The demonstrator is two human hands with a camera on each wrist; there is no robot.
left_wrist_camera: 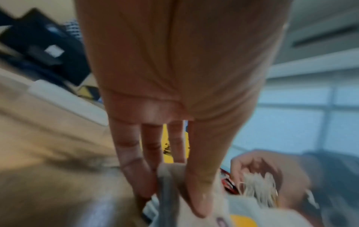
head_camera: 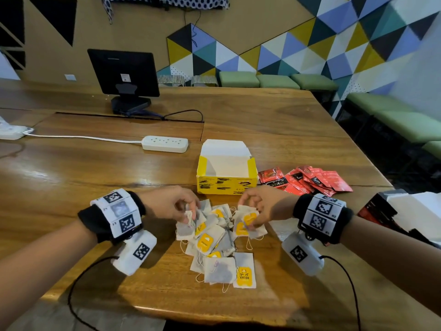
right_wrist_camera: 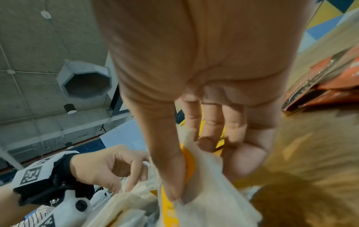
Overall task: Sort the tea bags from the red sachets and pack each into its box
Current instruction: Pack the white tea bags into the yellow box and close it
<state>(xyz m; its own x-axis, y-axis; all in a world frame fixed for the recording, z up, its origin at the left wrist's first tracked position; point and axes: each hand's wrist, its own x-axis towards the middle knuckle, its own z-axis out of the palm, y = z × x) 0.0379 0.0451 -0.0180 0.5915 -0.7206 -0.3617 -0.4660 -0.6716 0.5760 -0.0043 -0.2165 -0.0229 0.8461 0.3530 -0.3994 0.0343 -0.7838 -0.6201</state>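
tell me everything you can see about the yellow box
The yellow cardboard box stands upright on the wooden table, its lid flap folded back and open, the white inside showing no contents. Black scribbles cover the print on its front. It sits just behind the pile of white tea bags, with the red sachets lying to its right. Neither hand touches it.

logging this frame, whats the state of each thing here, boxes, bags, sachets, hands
yellow box: open, flap up, looks empty
tea bags: loose pile on the table, none in the box
red sachets: loose heap right of the yellow box
red box: at the right edge, partly hidden
left hand: pinches a tea bag
right hand: pinches a tea bag
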